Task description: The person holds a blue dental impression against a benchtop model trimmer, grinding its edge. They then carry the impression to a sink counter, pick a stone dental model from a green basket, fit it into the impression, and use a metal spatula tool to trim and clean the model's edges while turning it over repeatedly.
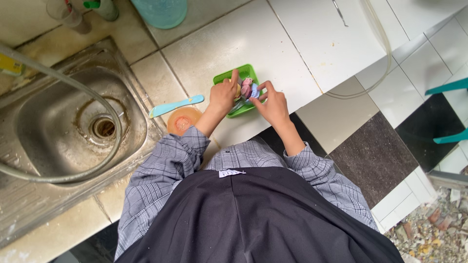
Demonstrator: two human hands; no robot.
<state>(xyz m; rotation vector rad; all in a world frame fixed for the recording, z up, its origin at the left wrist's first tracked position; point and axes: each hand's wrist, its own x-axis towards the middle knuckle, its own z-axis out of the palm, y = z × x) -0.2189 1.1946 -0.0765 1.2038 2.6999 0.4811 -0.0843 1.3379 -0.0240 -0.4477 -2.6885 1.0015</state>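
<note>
A small green basket tray sits on the white tiled counter near its front edge. Small items lie in it: something yellowish, a pink piece and a light blue piece. My left hand rests on the tray's left side, its fingers over the yellowish item. My right hand is at the tray's right side, with fingertips pinching the blue and pink pieces. What exactly each hand grips is too small to tell.
A light blue spatula and an orange round lid lie left of the tray. A steel sink with a grey hose is at left. A teal container and cups stand at the back. Tiled floor lies at right.
</note>
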